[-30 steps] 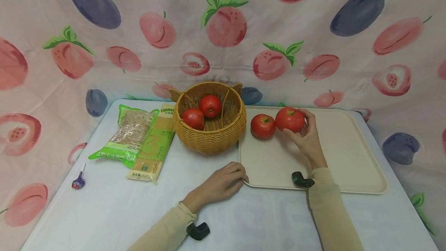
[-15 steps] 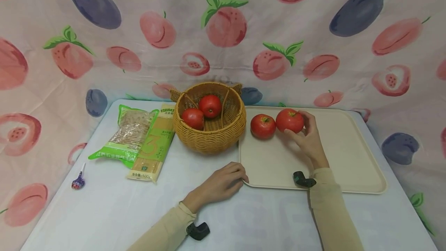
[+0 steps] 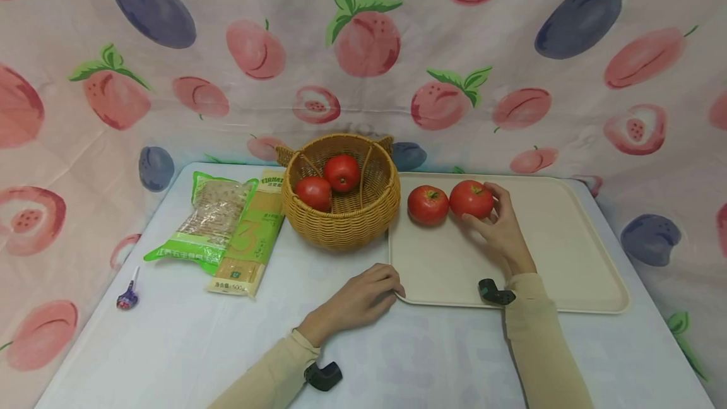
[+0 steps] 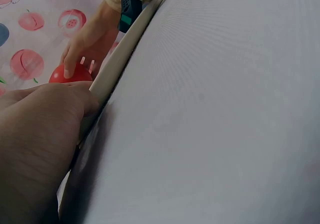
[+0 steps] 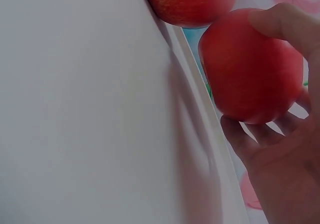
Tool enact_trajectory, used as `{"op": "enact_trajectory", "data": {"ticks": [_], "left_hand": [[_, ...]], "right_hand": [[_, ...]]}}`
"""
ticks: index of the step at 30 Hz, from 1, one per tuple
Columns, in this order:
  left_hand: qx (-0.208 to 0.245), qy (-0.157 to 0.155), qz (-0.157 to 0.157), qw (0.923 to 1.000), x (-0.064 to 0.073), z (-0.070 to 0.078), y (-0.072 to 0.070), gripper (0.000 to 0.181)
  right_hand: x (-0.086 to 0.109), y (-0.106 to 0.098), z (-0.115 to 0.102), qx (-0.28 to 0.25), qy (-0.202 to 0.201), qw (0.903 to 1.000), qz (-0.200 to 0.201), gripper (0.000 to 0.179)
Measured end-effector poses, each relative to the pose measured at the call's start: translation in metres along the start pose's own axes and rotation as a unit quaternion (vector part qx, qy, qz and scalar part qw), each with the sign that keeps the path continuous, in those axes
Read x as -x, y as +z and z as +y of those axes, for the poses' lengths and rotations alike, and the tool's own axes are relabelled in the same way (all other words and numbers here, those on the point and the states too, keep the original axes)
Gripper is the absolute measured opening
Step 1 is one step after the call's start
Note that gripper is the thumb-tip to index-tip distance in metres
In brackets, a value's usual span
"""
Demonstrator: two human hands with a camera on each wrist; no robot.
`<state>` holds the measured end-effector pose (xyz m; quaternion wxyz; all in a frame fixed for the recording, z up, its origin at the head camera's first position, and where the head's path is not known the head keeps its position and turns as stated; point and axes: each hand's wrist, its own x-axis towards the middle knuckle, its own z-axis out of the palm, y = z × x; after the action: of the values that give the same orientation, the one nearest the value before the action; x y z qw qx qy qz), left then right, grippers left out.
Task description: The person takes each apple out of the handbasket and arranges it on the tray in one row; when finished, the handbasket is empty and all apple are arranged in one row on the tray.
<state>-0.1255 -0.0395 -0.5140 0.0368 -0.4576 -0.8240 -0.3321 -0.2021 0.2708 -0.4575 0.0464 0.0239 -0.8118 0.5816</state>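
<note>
Rough weave, smooth skins and shiny wrapping

Woven from thin strands, rough and ribbed, with dull sheen: the basket (image 3: 341,232). Inside the basket, front apple (image 3: 313,194) and rear apple (image 3: 343,171), both smooth, with small glossy spots. Right of the basket, near apple (image 3: 428,207) and far apple (image 3: 469,199), smooth and softly glossy. Under these, also right of the basket, tray (image 3: 568,238) of hard plastic look, smooth and matt. Left of the basket, clear-and-green bag (image 3: 216,216) of thin plastic film, wrinkled, glossy; noodle packet (image 3: 251,238) of flatter film, less shiny. Farther left of the basket, lollipop (image 3: 127,298) with shiny, crumpled wrapper. Behind the basket, backdrop (image 3: 363,106) of printed cloth, matt, slightly creased. Below the basket, table covering (image 3: 443,358), matt, rather smooth. In front of the basket, sleeve (image 3: 264,374) of matt cloth and wrist device (image 3: 325,376) of dark, plastic look.
</note>
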Motion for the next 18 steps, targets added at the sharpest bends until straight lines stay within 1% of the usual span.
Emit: {"op": "enact_trajectory", "data": {"ticks": [3,7,11,14,18], "left_hand": [[0.000,0.000,-0.001,1.0000,0.000,0.000,0.000,0.016],[0.004,-0.001,-0.002,1.0000,0.000,-0.001,0.000,0.016],[0.006,-0.004,-0.003,1.0000,0.000,-0.001,0.000,0.016],[0.005,-0.005,-0.005,1.0000,0.000,-0.001,0.000,0.016],[0.003,-0.005,-0.006,1.0000,0.000,-0.001,0.000,0.016]], "right_hand": [[-0.002,0.000,0.005,0.001,0.001,1.0000,-0.003,0.085],[-0.007,-0.001,0.019,0.000,0.001,1.0000,-0.004,0.087],[-0.011,-0.001,0.032,0.011,-0.005,0.9999,-0.003,0.088],[-0.011,-0.002,0.036,0.027,-0.006,0.9996,-0.003,0.087],[-0.010,-0.002,0.036,0.037,0.011,0.9992,-0.010,0.086]]}}
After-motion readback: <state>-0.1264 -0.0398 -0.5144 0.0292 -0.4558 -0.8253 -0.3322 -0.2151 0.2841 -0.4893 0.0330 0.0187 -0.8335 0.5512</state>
